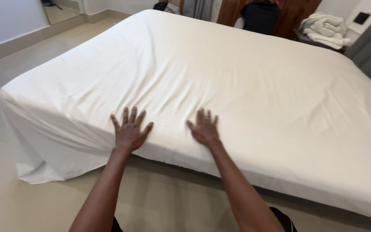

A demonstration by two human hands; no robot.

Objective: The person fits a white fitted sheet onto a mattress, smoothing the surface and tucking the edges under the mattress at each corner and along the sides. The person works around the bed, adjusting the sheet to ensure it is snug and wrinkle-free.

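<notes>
I press left hand and right hand flat, grip open, holding nothing | white sheet near bed edge | I'd sweep creases outward evenly.

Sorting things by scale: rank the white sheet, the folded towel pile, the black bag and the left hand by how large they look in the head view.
1. White sheet.
2. Left hand, though nearness enlarges it.
3. Black bag and folded towel pile: look alike, both far off, so unranked.
</notes>
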